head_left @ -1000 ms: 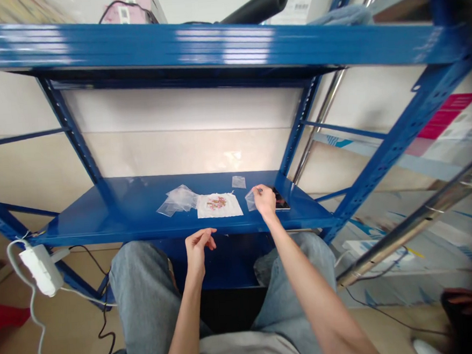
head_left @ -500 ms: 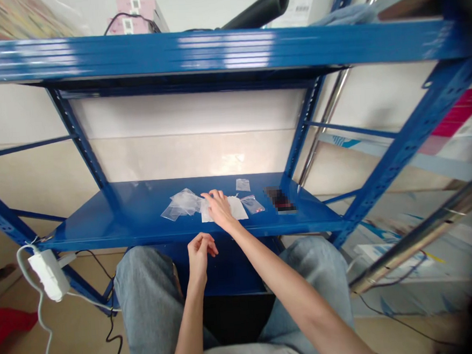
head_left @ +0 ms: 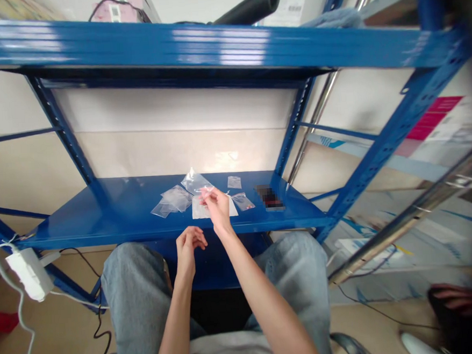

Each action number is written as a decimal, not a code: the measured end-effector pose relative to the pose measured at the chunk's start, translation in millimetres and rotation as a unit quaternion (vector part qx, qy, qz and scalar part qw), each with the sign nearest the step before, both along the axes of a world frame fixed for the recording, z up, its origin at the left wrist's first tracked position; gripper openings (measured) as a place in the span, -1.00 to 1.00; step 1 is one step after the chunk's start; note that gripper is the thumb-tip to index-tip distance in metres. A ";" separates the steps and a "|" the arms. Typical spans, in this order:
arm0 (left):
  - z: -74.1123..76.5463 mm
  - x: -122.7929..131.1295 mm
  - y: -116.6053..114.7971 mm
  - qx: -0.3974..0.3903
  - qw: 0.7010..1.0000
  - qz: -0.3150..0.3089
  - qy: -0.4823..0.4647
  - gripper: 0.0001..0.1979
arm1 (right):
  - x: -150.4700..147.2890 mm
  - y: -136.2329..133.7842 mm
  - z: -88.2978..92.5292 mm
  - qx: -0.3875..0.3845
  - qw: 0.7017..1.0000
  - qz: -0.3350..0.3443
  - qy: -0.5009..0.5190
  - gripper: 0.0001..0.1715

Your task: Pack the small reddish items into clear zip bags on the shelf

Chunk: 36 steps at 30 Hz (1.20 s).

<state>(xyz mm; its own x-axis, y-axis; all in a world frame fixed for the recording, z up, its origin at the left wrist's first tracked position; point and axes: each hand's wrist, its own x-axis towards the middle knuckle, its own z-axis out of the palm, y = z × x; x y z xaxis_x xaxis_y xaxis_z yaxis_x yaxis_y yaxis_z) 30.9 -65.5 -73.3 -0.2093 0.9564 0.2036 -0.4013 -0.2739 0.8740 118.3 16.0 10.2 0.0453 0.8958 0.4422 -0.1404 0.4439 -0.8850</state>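
Observation:
My right hand [head_left: 216,208] is raised over a white paper sheet [head_left: 198,210] on the blue steel shelf [head_left: 101,221], its fingertips pinching a tiny pinkish item. Just behind those fingers a clear plastic bag [head_left: 193,181] stands tilted up; whether it touches them is hard to tell. The hand hides most of the paper. My left hand [head_left: 188,246] hangs loosely curled by the shelf's front edge, holding nothing. A crumpled pile of clear bags [head_left: 172,199] lies left of the paper, and small clear bags [head_left: 242,201] [head_left: 233,182] lie to its right.
A blurred dark object [head_left: 268,197] lies at the shelf's right end. A blue shelf beam [head_left: 195,50] runs overhead, with a black foam tube [head_left: 248,4] beyond it. A white power strip [head_left: 29,274] and cables hang at the lower left. My denim-covered knees [head_left: 137,292] lie below.
My right hand has risen slightly from the paper and now pinches a tiny item. A clear bag stands up behind it. My left hand has barely moved, apart from shifting with the view.

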 end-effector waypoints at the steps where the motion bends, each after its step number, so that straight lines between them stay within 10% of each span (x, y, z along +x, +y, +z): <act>1: 2.4 1.6 -1.0 0.015 1.000 -0.016 -0.019 -0.62 | 5.4 -18.9 -4.9 -0.033 0.998 0.020 0.057 -0.69; 8: 16.9 14.1 -14.4 0.065 0.987 -0.122 -0.084 -0.37 | 49.2 -100.9 -47.8 -0.148 0.975 0.057 0.153 -0.51; 19: 6.5 14.5 -2.8 -0.046 0.998 -0.004 -0.031 -0.50 | 91.2 -79.5 -61.8 -0.157 0.981 0.115 0.003 -0.69; 27: 13.4 29.8 -12.0 0.033 0.978 -0.123 -0.163 -0.26 | 72.4 -79.9 -72.7 -0.229 0.967 0.116 0.007 -0.65; 36: 6.0 26.4 -6.9 -0.013 0.964 -0.098 -0.247 -0.65 | 61.8 -81.8 -69.7 -0.239 0.955 0.176 0.004 -0.59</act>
